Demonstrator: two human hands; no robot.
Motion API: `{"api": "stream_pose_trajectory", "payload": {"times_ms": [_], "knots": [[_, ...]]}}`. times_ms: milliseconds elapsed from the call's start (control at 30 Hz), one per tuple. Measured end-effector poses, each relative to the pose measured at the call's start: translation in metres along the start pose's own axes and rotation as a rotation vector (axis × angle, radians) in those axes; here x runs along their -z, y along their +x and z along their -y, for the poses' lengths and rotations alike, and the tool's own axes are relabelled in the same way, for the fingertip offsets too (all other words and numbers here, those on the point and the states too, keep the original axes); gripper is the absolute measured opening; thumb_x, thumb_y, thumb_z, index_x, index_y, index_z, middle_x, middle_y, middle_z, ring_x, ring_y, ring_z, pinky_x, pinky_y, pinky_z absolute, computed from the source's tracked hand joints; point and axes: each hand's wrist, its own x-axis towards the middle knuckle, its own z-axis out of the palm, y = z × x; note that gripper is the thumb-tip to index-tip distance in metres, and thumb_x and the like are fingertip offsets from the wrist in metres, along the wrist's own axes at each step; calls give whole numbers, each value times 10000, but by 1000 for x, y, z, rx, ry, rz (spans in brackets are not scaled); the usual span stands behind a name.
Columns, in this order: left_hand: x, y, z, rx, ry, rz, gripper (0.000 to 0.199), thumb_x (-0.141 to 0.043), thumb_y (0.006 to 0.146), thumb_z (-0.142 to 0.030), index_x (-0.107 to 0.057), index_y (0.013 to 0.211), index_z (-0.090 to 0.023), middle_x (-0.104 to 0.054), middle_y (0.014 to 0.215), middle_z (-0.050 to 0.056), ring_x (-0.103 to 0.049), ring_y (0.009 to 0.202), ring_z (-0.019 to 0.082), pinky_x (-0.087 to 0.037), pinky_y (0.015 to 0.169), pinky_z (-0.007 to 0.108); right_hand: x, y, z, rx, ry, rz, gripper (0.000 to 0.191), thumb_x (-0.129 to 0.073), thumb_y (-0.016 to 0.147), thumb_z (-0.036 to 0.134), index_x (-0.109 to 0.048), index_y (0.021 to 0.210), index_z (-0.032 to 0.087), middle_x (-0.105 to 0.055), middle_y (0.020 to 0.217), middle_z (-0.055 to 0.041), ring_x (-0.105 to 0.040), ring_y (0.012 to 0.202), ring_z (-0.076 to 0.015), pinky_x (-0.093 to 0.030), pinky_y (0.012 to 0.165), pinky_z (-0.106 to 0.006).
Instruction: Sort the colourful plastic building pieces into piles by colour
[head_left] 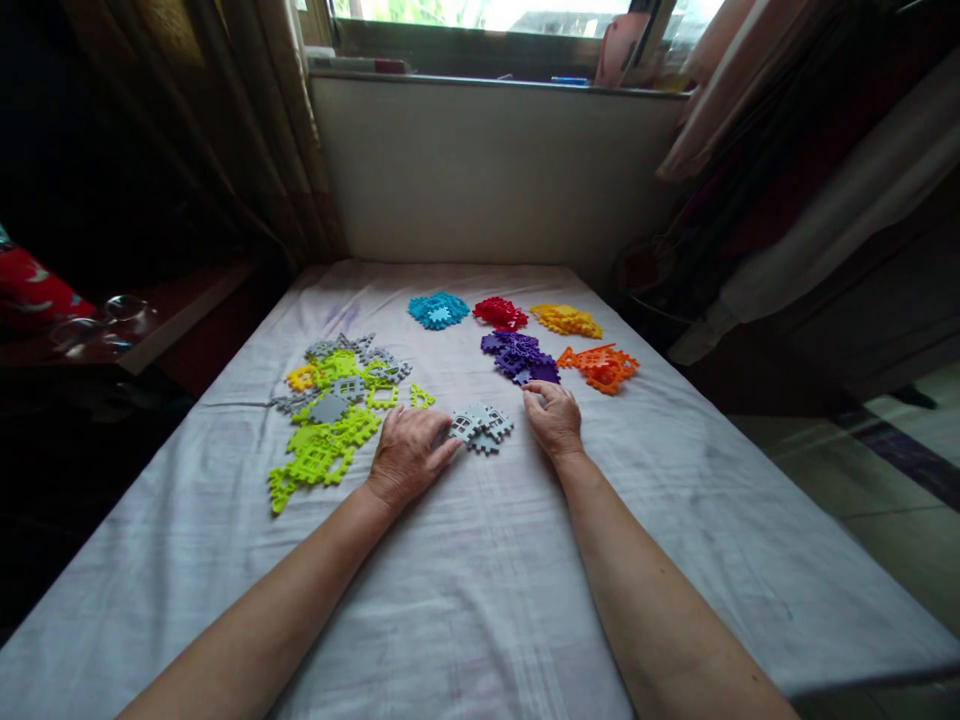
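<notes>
A small heap of light grey interlocking toy tiles (491, 424), some with window-like openings, lies between my hands. My left hand (409, 450) rests on the sheet at the left of this heap, its thumb and fingers closed about the edge of a grey window tile (465, 428). Just right of the grey heap, my right hand (553, 418) has its fingers curled together near the front of the purple tiles (517, 355); what they hold, if anything, is hidden. Left of my left hand spreads a mixed pile of lime green tiles (322, 450) and darker grey tiles (330, 407).
Toward the back are heaps of blue tiles (439, 312), red tiles (500, 314) and yellow tiles (566, 320). Orange tiles (604, 368) lie at the right. A pale sheet (480, 600) covers the surface. Curtains hang at left; clothes hang at right.
</notes>
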Motion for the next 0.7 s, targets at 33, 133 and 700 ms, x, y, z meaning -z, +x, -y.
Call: {"api": "stream_pose_trajectory", "payload": {"times_ms": [33, 133, 700], "knots": [[0, -1, -1, -12, -1, 12, 260, -595, 917, -447, -666, 1074, -252, -744, 1120, 53, -647, 1106, 248, -315, 1143, 514, 0, 0, 0, 1, 1, 4, 224, -530, 853, 247, -749, 900, 239, -757, 1055, -55, -620, 1056, -236, -436, 1001, -384], [6, -4, 3, -67, 20, 6, 258, -586, 921, -425, -671, 1101, -260, -728, 1191, 54, -624, 1168, 246, -301, 1159, 508, 1, -1, 1, 1, 6, 10, 223, -533, 849, 250, -750, 898, 240, -756, 1060, -56, -620, 1063, -239, -436, 1004, -391], [64, -20, 107, 476, 457, -139, 409, -553, 856, -497, -665, 1149, -234, -711, 1119, 138, -621, 1057, 351, -451, 962, 511, 0, -1, -7, 41, 12, -4, 217, -538, 825, 275, -749, 866, 250, -763, 1039, -56, -647, 1035, -243, -468, 996, -414]]}}
